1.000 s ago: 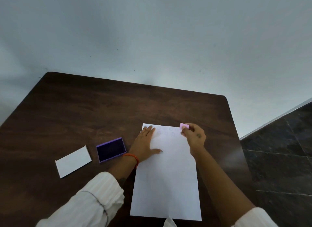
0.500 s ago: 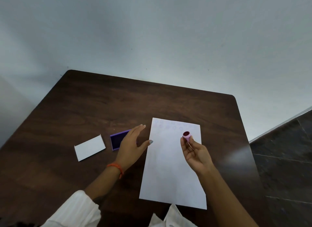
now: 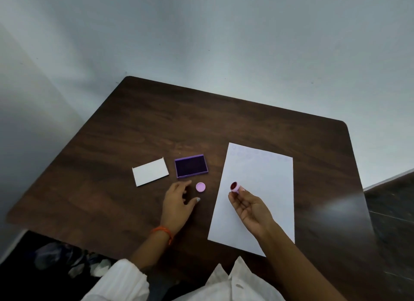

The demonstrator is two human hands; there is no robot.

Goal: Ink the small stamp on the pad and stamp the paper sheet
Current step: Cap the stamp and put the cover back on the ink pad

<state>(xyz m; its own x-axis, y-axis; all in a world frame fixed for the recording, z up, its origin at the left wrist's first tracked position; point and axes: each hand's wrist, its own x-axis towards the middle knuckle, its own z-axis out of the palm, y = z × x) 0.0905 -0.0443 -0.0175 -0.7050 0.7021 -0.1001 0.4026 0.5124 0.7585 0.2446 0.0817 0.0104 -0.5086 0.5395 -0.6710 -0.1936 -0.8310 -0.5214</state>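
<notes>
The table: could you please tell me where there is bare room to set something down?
The table is bare across its far half, beyond the white card, ink pad and paper sheet, and along its left side. It is crowded between pad and sheet, around the pink cap and left hand.

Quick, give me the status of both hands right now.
Left hand: open, empty, fingers spread over the table near the small pink cap.
Right hand: holding the small stamp in its fingertips, inked face up, above the paper sheet.
</notes>
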